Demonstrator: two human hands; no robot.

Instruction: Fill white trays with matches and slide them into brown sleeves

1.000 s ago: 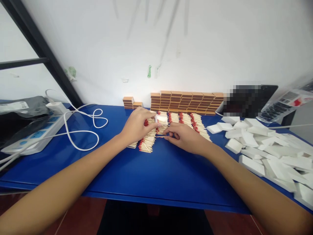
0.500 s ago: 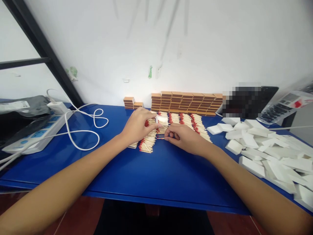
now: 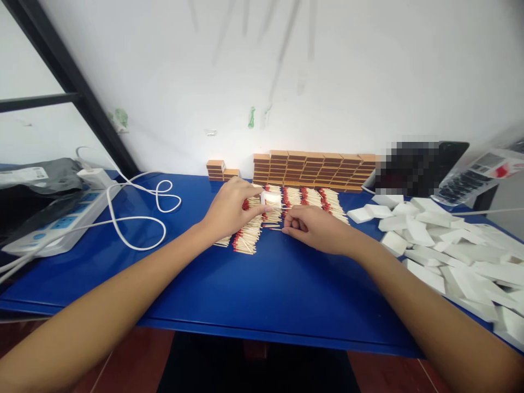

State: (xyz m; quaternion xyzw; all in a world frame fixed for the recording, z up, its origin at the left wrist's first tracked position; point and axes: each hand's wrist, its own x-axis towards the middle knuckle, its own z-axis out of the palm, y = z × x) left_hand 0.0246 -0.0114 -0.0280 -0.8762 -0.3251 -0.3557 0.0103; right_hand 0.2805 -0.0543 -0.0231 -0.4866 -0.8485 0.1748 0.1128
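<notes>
My left hand [image 3: 235, 207] grips a small white matchbox tray [image 3: 271, 200] between thumb and fingers, with pale matchsticks showing inside it. Just to its right, my right hand [image 3: 313, 226] is closed, thumb and fingertip pinched at the end of a single matchstick [image 3: 275, 229] low over the blue table. Rows of red-headed matches [image 3: 248, 240] lie beneath and around both hands, partly hidden by them. A couple of loose matches lie just below the tray.
Stacked brown matchboxes [image 3: 315, 169] line the wall, with a few more boxes [image 3: 216, 169] to their left. White empty trays [image 3: 446, 240] heap up at right, near a dark tablet-like device [image 3: 426, 169]. A power strip [image 3: 65, 224] and white cable [image 3: 164, 215] occupy the left.
My right hand has shifted slightly right, away from the tray. Fewer loose matches show at its fingertips. The left hand and tray have stayed in place.
</notes>
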